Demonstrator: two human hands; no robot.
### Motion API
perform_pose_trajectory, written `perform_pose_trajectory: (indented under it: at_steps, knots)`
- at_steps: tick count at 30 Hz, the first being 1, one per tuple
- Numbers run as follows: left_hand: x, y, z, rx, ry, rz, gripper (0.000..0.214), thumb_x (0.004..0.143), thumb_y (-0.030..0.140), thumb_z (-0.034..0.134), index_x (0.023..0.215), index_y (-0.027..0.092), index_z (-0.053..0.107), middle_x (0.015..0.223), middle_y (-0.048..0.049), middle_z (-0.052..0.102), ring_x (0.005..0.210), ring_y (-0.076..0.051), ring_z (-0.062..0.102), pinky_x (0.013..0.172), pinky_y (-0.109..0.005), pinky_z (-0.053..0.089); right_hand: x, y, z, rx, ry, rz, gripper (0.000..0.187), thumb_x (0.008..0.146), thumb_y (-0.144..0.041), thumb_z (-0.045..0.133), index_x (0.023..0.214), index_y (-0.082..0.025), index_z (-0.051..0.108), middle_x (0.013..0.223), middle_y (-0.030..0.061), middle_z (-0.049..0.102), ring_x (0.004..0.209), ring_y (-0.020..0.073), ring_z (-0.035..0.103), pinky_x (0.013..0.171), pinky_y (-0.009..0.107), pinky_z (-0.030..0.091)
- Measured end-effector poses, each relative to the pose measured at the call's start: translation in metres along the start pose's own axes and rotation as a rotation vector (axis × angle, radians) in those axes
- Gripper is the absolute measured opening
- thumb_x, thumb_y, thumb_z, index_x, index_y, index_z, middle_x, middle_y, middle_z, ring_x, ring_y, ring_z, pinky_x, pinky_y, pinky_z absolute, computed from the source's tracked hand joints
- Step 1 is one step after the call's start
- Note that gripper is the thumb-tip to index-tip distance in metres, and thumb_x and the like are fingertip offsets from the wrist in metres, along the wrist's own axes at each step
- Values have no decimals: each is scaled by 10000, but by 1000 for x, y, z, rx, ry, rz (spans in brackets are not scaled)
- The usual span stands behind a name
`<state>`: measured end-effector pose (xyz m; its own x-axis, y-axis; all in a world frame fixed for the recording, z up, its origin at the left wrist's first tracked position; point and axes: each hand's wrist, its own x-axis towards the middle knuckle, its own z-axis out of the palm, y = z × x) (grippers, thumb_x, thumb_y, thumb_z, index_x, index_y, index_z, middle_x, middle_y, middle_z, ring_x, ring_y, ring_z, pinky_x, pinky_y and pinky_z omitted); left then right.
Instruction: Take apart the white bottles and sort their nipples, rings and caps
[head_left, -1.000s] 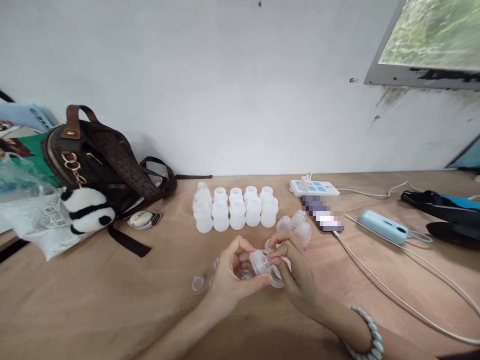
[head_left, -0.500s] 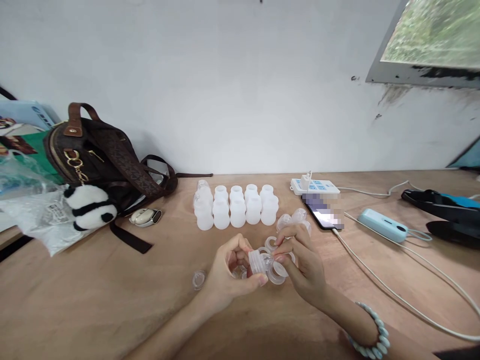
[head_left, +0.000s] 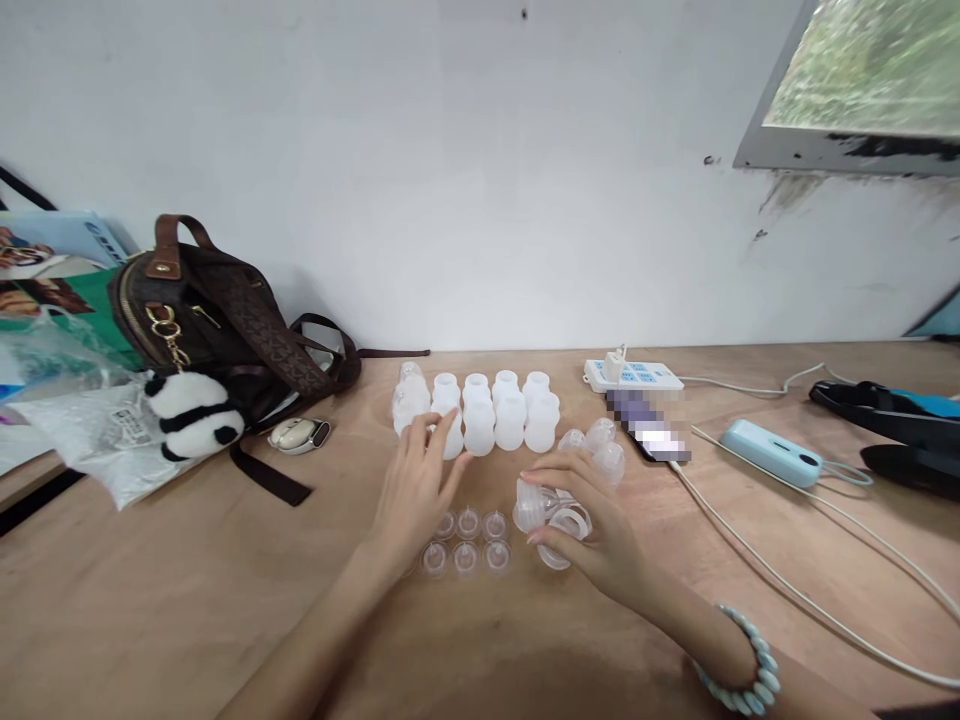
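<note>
My left hand [head_left: 416, 485] reaches to the near left end of the rows of small frosted white bottles [head_left: 479, 428]. Its thumb and fingers are apart around one bottle [head_left: 451, 438], which stands in its row; whether they touch it is unclear. A clear ridged screw ring with a teat [head_left: 531, 505] is in my right hand [head_left: 581, 515], between thumb and fingers. Loose clear rings [head_left: 559, 555] lie beneath that hand, partly covered by it. Between my hands, several clear round pieces with raised centres [head_left: 466, 558] lie in two lines, some behind my left hand.
Clear domed caps [head_left: 607, 462] lie beyond my right hand. A phone [head_left: 649, 428], a power strip [head_left: 634, 376], a light blue power bank [head_left: 771, 453] and cables occupy the right. On the left are a brown backpack [head_left: 217, 310] with a panda toy [head_left: 196, 415] and a watch [head_left: 300, 435].
My left hand has let go of the ring and moved up and left to the bottles. My right hand now holds the ring alone. The clear round pieces have come into view.
</note>
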<state>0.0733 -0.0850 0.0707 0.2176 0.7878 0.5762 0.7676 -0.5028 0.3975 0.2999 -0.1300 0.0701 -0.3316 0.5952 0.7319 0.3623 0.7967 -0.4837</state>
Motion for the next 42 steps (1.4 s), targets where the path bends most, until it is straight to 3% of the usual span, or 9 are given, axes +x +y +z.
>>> perform_pose_trajectory:
  at_steps: [4,11,15,19,22,30,34,37,42]
  knots:
    - [8,-26,2,364,33,50,429,1007,325,367,1390,156,463,1124,-151,531,902,-285,567,785,-439,515,-2,1,1,0,-34,-1,346,906,-323,671,1227,-243,571,1092,74,637,1032,243,567,898,400,446]
    - [9,-29,0,408,13,109,270,941,219,498,1201,168,551,1205,-162,486,946,-297,557,829,-476,525,-3,2,0,-1,-23,17,341,904,-335,671,1220,-246,577,1092,72,640,1030,242,573,904,400,446]
    - [9,-30,3,339,-40,202,238,909,160,530,1144,196,541,1340,-159,497,1119,-338,521,948,-523,483,-3,1,0,3,-7,31,336,902,-347,674,1212,-257,582,1092,66,639,1029,241,575,913,400,436]
    - [9,-36,11,247,-82,252,191,921,141,497,1100,196,535,1240,-133,607,1119,-324,530,948,-506,490,-3,2,1,36,-10,71,334,897,-341,679,1208,-259,589,1087,61,633,1039,235,577,903,376,452]
    - [7,-39,14,166,-101,248,172,937,140,473,1092,195,526,1232,-135,597,1117,-308,551,932,-494,503,-4,4,2,64,-3,116,317,911,-346,659,1208,-260,594,1108,70,624,1049,232,581,896,367,471]
    - [4,-17,-7,-213,-13,309,345,935,149,523,1251,234,413,1269,-133,561,1215,-260,562,1002,-451,487,-3,11,3,94,85,171,292,913,-326,650,1195,-265,607,1099,70,643,1025,220,625,859,342,521]
    - [-1,-5,-19,-346,42,158,549,862,193,627,1326,240,337,1277,-122,545,1203,-267,583,1007,-448,490,-4,13,5,89,89,206,292,903,-297,653,1190,-261,613,1120,78,664,1062,241,629,862,366,534]
    - [-3,-2,-25,-411,22,44,538,821,223,649,1293,238,392,1239,-102,568,1151,-265,597,984,-438,489,-4,15,5,85,102,228,302,891,-271,655,1191,-263,615,1132,80,672,1078,249,630,841,368,545]
    - [1,2,-35,-552,-163,-46,413,826,264,642,1230,215,574,1199,-92,652,1049,-255,609,942,-411,481,-4,16,3,84,123,258,325,887,-263,656,1209,-270,614,1170,81,668,1094,245,634,832,359,560]
